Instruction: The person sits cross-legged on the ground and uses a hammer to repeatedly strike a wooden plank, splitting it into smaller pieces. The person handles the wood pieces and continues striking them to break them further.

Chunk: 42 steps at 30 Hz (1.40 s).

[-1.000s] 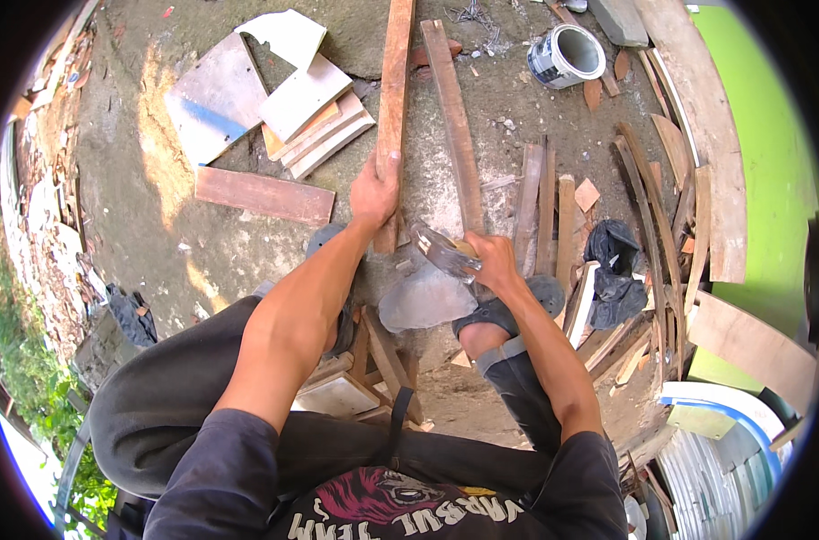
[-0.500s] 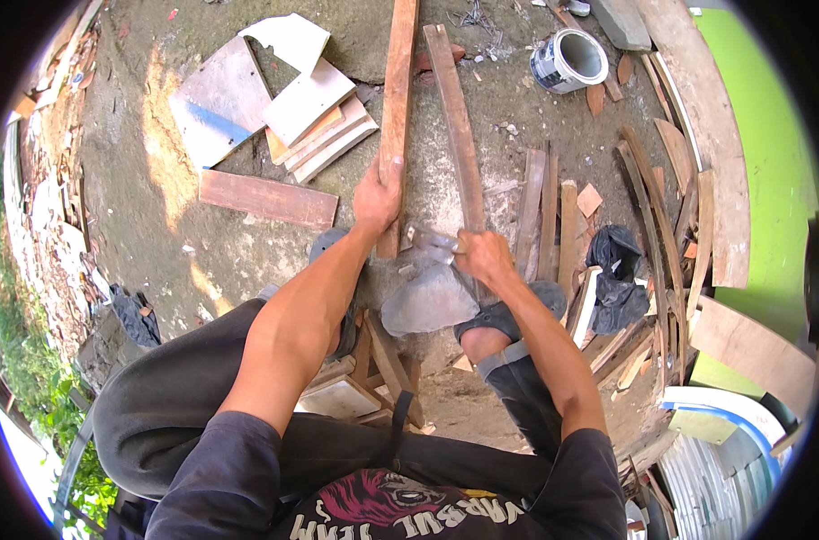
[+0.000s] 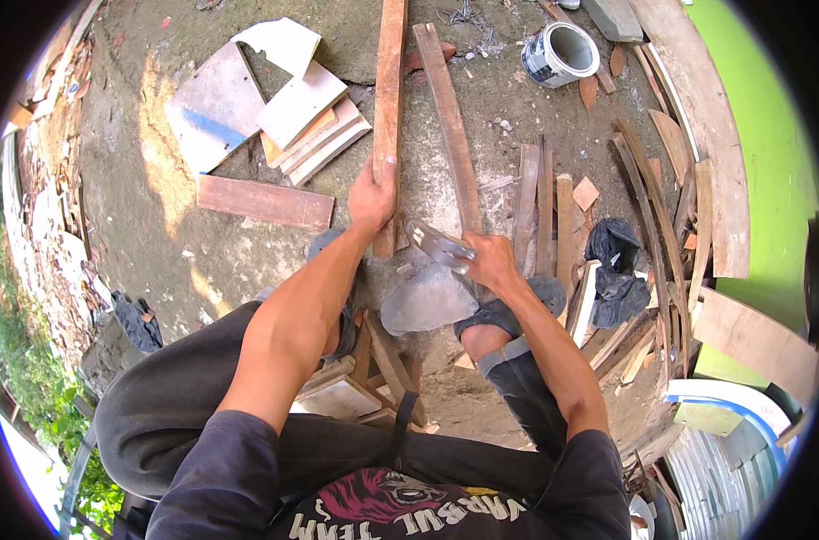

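My left hand (image 3: pixel 373 193) grips the near end of a long reddish wooden plank (image 3: pixel 390 81) that runs away from me over the concrete ground. My right hand (image 3: pixel 488 259) is closed on the handle of a metal hand tool (image 3: pixel 434 241), a hammer or hatchet whose head points left toward the plank's end. Just below both hands lies a grey flat stone (image 3: pixel 427 301) between my feet. A second plank (image 3: pixel 447 121) lies beside the first, to its right.
Stacked boards and pale tile pieces (image 3: pixel 292 117) lie at the upper left, with a short reddish board (image 3: pixel 265 202) near them. A paint tin (image 3: pixel 559 52) stands at the top. Scrap slats and a black bag (image 3: pixel 614 265) crowd the right, by a green wall (image 3: pixel 778 153).
My right hand has drawn the tool slightly left and up toward the plank's end. The left hand keeps its grip on the plank.
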Motion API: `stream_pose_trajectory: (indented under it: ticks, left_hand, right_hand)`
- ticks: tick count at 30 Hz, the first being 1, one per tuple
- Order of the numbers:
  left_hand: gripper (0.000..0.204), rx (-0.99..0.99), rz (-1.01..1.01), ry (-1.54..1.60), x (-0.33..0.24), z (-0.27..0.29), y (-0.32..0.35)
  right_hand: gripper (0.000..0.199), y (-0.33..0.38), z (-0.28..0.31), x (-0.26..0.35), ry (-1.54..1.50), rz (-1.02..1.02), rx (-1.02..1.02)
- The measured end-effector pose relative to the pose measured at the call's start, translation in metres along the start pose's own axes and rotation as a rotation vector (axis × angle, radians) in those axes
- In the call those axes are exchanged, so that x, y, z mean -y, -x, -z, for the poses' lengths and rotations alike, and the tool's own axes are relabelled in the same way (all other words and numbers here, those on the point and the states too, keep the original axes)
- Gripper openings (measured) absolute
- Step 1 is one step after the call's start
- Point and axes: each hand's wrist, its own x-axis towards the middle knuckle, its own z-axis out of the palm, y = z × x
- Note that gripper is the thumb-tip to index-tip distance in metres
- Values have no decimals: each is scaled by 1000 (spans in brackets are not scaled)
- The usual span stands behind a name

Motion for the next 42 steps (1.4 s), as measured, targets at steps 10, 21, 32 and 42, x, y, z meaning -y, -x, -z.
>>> stream_pose_trajectory:
  ticks: [10, 21, 32, 42]
  left_hand:
    - [81, -7, -16, -3, 13, -5, -3]
    - [78, 4, -7, 3, -2, 3, -1]
    - [76, -9, -13, 7, 3, -2, -2]
    - [77, 3, -7, -1, 5, -2, -4]
  right_hand:
    - [17, -8, -1, 4, 11, -96, 31]
    - [17, -4, 4, 5, 6, -152, -32]
    - [20, 14, -14, 8, -48, -263, 11]
    - [21, 18, -26, -6, 57, -192, 62]
